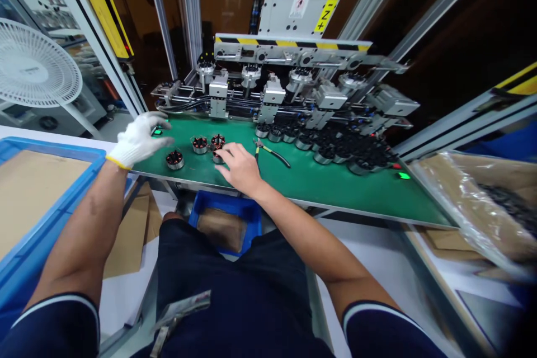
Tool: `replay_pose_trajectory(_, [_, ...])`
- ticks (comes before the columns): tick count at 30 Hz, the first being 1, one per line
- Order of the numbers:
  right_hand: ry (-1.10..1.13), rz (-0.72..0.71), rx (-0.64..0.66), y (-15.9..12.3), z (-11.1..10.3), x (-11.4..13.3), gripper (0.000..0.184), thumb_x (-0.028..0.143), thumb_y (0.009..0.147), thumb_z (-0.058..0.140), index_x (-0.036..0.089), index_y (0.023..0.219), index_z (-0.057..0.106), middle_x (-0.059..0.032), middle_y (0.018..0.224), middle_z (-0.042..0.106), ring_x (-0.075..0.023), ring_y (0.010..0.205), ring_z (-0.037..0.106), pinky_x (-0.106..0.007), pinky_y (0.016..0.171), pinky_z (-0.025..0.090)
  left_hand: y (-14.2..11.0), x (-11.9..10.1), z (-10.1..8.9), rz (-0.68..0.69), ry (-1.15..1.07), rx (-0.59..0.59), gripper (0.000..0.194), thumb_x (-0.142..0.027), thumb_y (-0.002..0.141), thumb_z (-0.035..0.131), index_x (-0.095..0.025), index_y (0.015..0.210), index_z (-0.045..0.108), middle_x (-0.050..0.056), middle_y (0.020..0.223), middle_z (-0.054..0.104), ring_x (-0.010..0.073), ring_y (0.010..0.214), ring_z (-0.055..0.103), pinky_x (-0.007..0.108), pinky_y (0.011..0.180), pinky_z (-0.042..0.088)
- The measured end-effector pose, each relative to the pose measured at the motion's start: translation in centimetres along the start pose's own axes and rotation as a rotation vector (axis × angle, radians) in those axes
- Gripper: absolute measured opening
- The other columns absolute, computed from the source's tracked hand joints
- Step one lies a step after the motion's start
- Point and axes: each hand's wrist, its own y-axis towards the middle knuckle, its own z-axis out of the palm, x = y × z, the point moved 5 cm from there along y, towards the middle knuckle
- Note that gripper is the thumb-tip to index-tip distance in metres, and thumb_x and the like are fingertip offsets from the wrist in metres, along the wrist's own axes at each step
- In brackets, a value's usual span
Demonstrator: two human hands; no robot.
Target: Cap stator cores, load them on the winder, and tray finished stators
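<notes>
My left hand (138, 140), in a white glove, hovers over the left end of the green bench mat (327, 184) with its fingers spread, holding nothing. A round stator part (175, 160) lies just right of it. My bare right hand (239, 165) rests on the mat with its fingers curled over another stator (217, 158), touching it. Two more stators (200, 145) stand close behind.
A machine with several round fixtures (293, 75) spans the back of the bench. Many stators (335, 148) are heaped at the right rear, and pliers (271, 151) lie mid-mat. Blue crates (62, 190) stand left and below (226, 224); a plastic-lined box (482, 201) right; a fan (33, 64) left.
</notes>
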Motion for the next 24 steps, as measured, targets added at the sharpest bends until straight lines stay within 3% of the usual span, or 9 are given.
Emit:
replay_pose_trajectory(3, [-0.048, 0.005, -0.060, 1.2, 0.6, -1.0, 0.036, 0.017, 0.090, 0.077, 0.018, 0.125, 0.074, -0.0193, 0.150, 0.056, -0.0342, 0.143, 0.046, -0.051, 0.113, 0.043, 3.2, -2.7, 1.2, 0.101, 0.103, 0.108, 0.054, -0.029, 0.085, 0.068, -0.026, 0.139, 0.064, 0.008, 0.150, 0.061, 0.0328, 0.134, 0.056, 0.045, 0.108, 0.048])
replay_pose_trajectory(6, [-0.054, 0.076, -0.107, 1.8, 1.2, -2.7, 0.022, 0.015, 0.091, 0.073, 0.013, 0.113, 0.077, -0.0234, 0.144, 0.059, -0.0381, 0.140, 0.049, -0.058, 0.111, 0.045, 5.1, -4.5, 3.2, 0.150, 0.205, 0.180, 0.041, -0.027, 0.082, 0.068, -0.020, 0.122, 0.075, 0.014, 0.138, 0.069, 0.0363, 0.127, 0.058, 0.047, 0.102, 0.048])
replay_pose_trajectory(9, [-0.016, 0.148, -0.165, 1.2, 0.8, -3.9, 0.032, 0.009, 0.091, 0.069, 0.008, 0.122, 0.074, -0.0288, 0.145, 0.057, -0.0416, 0.141, 0.047, -0.063, 0.114, 0.041, 4.9, -4.5, 3.7, 0.139, 0.278, 0.172, 0.029, -0.032, 0.090, 0.057, -0.016, 0.102, 0.079, 0.017, 0.129, 0.071, 0.0380, 0.125, 0.058, 0.050, 0.099, 0.044])
replay_pose_trajectory(12, [0.077, 0.182, -0.202, 0.6, 0.3, -3.4, 0.037, 0.012, 0.094, 0.066, 0.009, 0.131, 0.070, -0.0261, 0.150, 0.055, -0.0373, 0.147, 0.044, -0.058, 0.121, 0.036, 3.2, -4.4, 2.8, 0.117, 0.314, 0.179, 0.030, -0.032, 0.091, 0.052, -0.017, 0.092, 0.078, 0.017, 0.117, 0.074, 0.0364, 0.115, 0.061, 0.048, 0.092, 0.045])
replay_pose_trajectory(14, [0.174, 0.203, -0.179, 1.1, 0.9, -2.2, 0.030, 0.020, 0.099, 0.065, 0.013, 0.126, 0.072, -0.0201, 0.140, 0.064, -0.0304, 0.137, 0.056, -0.047, 0.119, 0.043, 1.9, -5.3, 2.2, 0.089, 0.320, 0.181, 0.033, -0.035, 0.092, 0.051, -0.018, 0.091, 0.078, 0.016, 0.106, 0.076, 0.0345, 0.105, 0.065, 0.044, 0.084, 0.046])
replay_pose_trajectory(17, [0.338, 0.292, -0.072, 3.2, 3.2, -0.2, 0.024, 0.034, 0.103, 0.063, 0.014, 0.107, 0.077, -0.0096, 0.103, 0.077, -0.0191, 0.095, 0.074, -0.031, 0.093, 0.059, 0.2, -8.1, 2.1, 0.065, 0.306, 0.153, 0.041, -0.041, 0.096, 0.046, -0.018, 0.097, 0.079, 0.015, 0.101, 0.076, 0.0325, 0.100, 0.067, 0.041, 0.078, 0.045])
replay_pose_trajectory(20, [0.458, 0.419, 0.043, 5.5, 5.5, 0.7, 0.034, 0.040, 0.106, 0.060, 0.012, 0.094, 0.074, -0.0032, 0.080, 0.074, -0.0114, 0.067, 0.070, -0.023, 0.067, 0.059, -1.2, -11.0, 2.9, 0.075, 0.287, 0.114, 0.041, -0.036, 0.097, 0.043, -0.014, 0.100, 0.079, 0.017, 0.105, 0.075, 0.0327, 0.103, 0.068, 0.043, 0.082, 0.046])
replay_pose_trajectory(24, [0.513, 0.518, 0.161, 6.1, 6.5, -0.1, 0.028, 0.038, 0.104, 0.065, 0.011, 0.099, 0.070, 0.0002, 0.081, 0.070, -0.0081, 0.064, 0.065, -0.021, 0.062, 0.058, -1.8, -12.0, 3.2, 0.136, 0.229, 0.122, 0.034, -0.038, 0.097, 0.051, -0.019, 0.099, 0.080, 0.012, 0.105, 0.077, 0.0295, 0.102, 0.068, 0.041, 0.085, 0.048])
